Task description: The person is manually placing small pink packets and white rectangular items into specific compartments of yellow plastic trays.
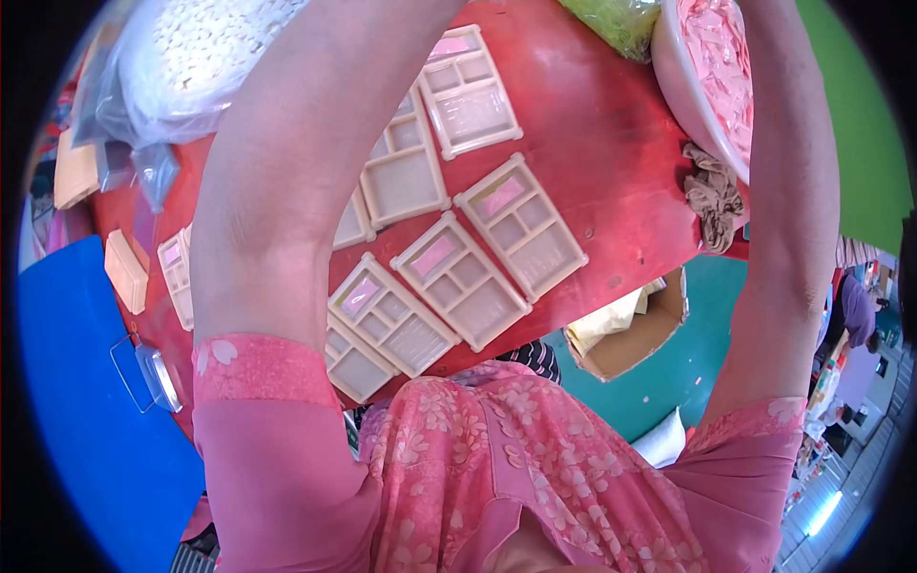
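Note:
Both my arms reach up and away past the top edge of the head view, so neither hand shows. My left forearm (315, 143) crosses over the red table (592, 153); my right forearm (793, 191) rises along the right side. Below them lie several cream compartment trays (460, 280), some with a pink slip in one cell, laid side by side in rows. What my hands hold or touch is out of view.
A clear bag of white pieces (191, 57) sits at top left, a white bowl of pink pieces (712, 67) at top right, a brown cloth (714, 196) beside it. An open cardboard box (635, 334) stands on the teal floor. A blue surface (86, 401) lies left.

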